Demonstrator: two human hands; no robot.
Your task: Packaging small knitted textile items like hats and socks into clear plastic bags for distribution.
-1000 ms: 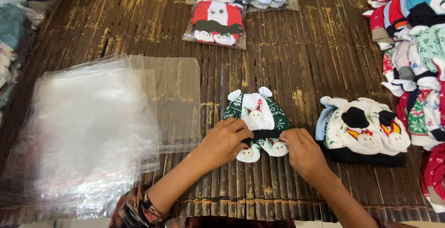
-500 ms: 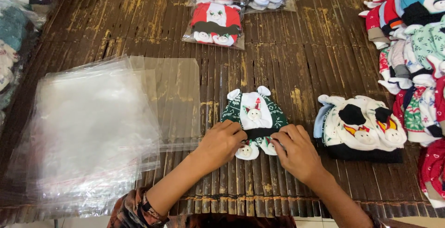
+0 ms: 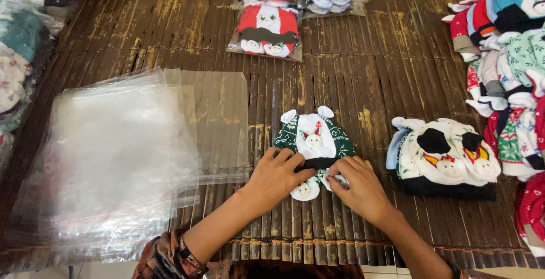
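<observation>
A folded green-and-white sock bundle lies at lower centre of the slatted bamboo table and is pressed flat under the left hand and right hand, fingers spread, nothing gripped. If pressure is released unevenly, the fold could spring open; the clear plastic bags at left could be brushed askew.

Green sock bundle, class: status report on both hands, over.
Left hand and right hand pressing green sock bundle flat on slatted table. Plastic bags left, clear of it.
</observation>
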